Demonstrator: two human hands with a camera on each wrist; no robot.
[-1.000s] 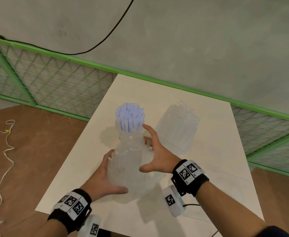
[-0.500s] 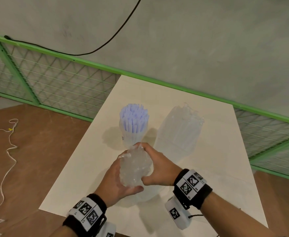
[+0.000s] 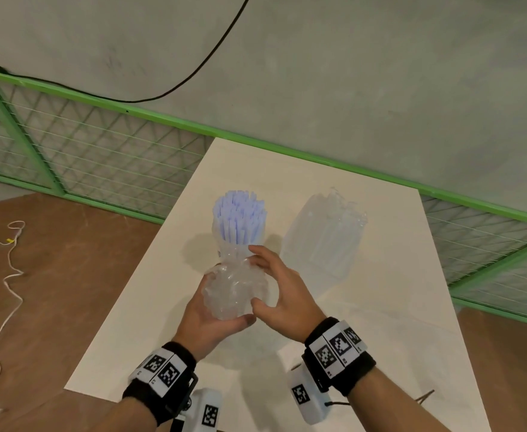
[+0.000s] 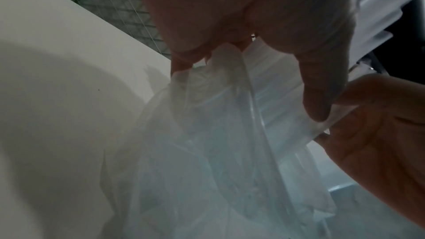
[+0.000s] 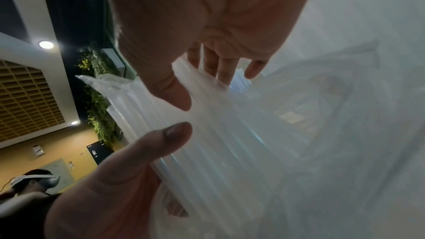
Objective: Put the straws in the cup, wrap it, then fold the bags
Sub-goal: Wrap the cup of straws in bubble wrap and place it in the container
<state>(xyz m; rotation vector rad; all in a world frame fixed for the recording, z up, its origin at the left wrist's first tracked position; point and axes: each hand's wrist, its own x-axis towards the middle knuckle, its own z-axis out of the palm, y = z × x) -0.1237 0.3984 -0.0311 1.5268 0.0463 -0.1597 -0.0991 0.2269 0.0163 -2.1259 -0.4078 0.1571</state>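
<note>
A clear cup (image 3: 228, 248) packed with pale blue straws (image 3: 239, 218) stands upright at the middle of the white table (image 3: 390, 310). Just in front of it, both hands hold a crumpled clear plastic bag (image 3: 234, 291) bunched into a ball. My left hand (image 3: 217, 310) grips it from the left and below, thumb across the front. My right hand (image 3: 265, 280) cups its right side, the fingers reaching toward the cup's base. In the left wrist view the bag (image 4: 218, 152) hangs from the left hand's fingers (image 4: 319, 101). In the right wrist view the bag (image 5: 230, 134) passes between the right thumb and fingers (image 5: 220, 68).
A second clear bag (image 3: 324, 241) with clear straws inside lies on the table to the right of the cup. A green mesh fence (image 3: 106, 157) and a grey wall stand behind the table. A white cord (image 3: 6, 275) trails over the brown floor at the left.
The bag stood tall between the hands a second ago; it has been squeezed down into a small bunch. The bunch now sits slightly nearer the cup.
</note>
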